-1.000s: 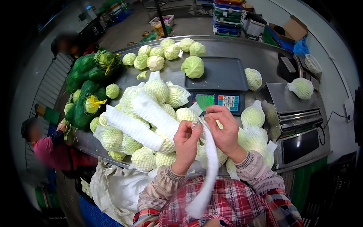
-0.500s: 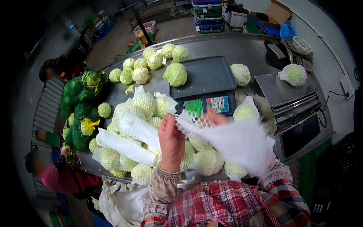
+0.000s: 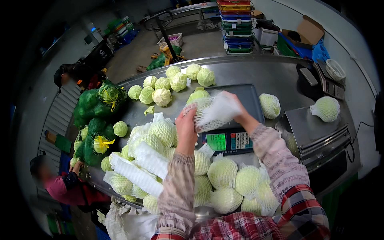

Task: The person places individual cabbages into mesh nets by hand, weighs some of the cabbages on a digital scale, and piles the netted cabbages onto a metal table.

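Between my two hands stretches a white foam net sleeve [image 3: 218,111], held over the dark scale tray [image 3: 249,97]. My left hand [image 3: 186,127] grips its left edge, and my right hand [image 3: 239,111] is closed on its right end. A bare green cabbage [image 3: 197,94] sits at the tray's left side, partly covered by the sleeve; whether the net touches it I cannot tell. Below my hands the scale's display [image 3: 216,141] glows green. Net-wrapped cabbages [image 3: 222,172] lie in a pile nearest me, with flat foam sleeves [image 3: 134,168] on top at the left.
Several bare cabbages [image 3: 162,97] stand along the table's far left. Green net sacks [image 3: 93,105] are at the left edge, near two people. A metal wrapping machine [image 3: 312,124] bears one wrapped cabbage [image 3: 325,109]. Stacked crates [image 3: 237,30] rise behind the steel table [image 3: 276,74].
Both hands have moved forward with the foam sleeve, from above the pile to the cabbage on the scale. The view has shifted, so the table sits lower in the picture.
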`<state>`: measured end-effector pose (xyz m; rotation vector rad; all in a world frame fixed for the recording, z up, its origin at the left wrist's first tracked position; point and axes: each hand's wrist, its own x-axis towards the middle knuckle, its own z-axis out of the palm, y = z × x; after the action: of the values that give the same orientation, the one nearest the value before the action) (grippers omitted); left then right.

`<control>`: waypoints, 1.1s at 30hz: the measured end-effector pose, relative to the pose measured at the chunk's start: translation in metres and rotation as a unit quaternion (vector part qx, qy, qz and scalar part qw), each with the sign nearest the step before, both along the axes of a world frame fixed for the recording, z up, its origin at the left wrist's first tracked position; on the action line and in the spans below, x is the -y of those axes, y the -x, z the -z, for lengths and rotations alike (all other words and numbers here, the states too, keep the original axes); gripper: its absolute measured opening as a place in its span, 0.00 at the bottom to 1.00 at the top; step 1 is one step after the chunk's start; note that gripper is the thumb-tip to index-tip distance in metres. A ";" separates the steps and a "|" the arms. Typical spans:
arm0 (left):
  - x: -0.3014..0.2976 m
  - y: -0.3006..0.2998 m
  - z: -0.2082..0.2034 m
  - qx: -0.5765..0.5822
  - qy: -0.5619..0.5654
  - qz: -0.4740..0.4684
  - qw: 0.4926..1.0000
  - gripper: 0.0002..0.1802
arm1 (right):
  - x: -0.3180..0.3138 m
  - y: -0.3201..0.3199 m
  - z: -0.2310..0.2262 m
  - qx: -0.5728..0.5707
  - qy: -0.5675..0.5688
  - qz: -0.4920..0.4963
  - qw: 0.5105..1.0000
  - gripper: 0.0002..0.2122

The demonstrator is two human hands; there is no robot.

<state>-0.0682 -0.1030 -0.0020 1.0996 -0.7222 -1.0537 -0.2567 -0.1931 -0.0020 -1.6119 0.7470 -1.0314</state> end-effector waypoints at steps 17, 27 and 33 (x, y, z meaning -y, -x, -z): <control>-0.014 0.062 -0.114 0.218 -0.033 0.100 0.970 0.02 | -0.062 0.056 -0.050 0.363 -0.391 -0.204 0.821 0.27; -0.111 0.067 -0.002 -0.087 -0.026 0.157 0.983 0.24 | -0.248 0.064 -0.041 0.447 -0.547 -0.017 0.708 0.26; -0.191 0.060 0.017 -0.364 -0.080 0.073 0.925 0.35 | -0.269 0.085 -0.010 0.192 -0.432 -0.115 0.874 0.26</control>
<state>-0.1280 0.0877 -0.0192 0.7030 -0.1165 -1.5473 -0.3417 0.0757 0.0078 -0.6666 0.5906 -0.6535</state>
